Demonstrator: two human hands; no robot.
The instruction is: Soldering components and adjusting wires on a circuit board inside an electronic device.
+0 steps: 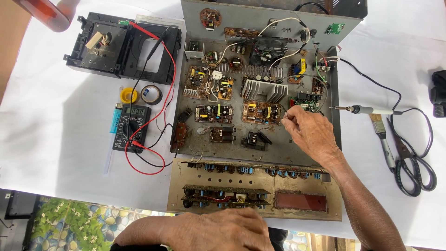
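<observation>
From the head camera I look straight down on an opened amplifier chassis [260,148] lying on a white-covered worktop [55,153]. My right hand [310,132] is inside it, fingers curled and the thumb and forefinger pinched together near the right end of a small orange circuit board [261,111]. I think they nip a thin wire or component lead there, but it is too fine to make out, so I cannot say for certain that anything is held. The board lies just to the left of the fingertips, its long axis running left to right, with the finned heat sink [264,89] directly beyond it.

My left hand [227,230] rests palm down at the near edge, fingers loosely folded and holding nothing, in front of the detached front panel [253,188]. The right hand is by far the nearer to the boards.

The soldering iron [367,109] lies on the worktop just right of the chassis wall, tip pointing left toward the right hand. A paintbrush [383,137] and scissors [411,167] lie further right (both well apart from the chassis). On the left, a multimeter [131,128] sits with its red and black leads looped about, beside a blue lighter [114,119], two tape rolls [141,95] and a black disc-drive mechanism [123,44].
</observation>
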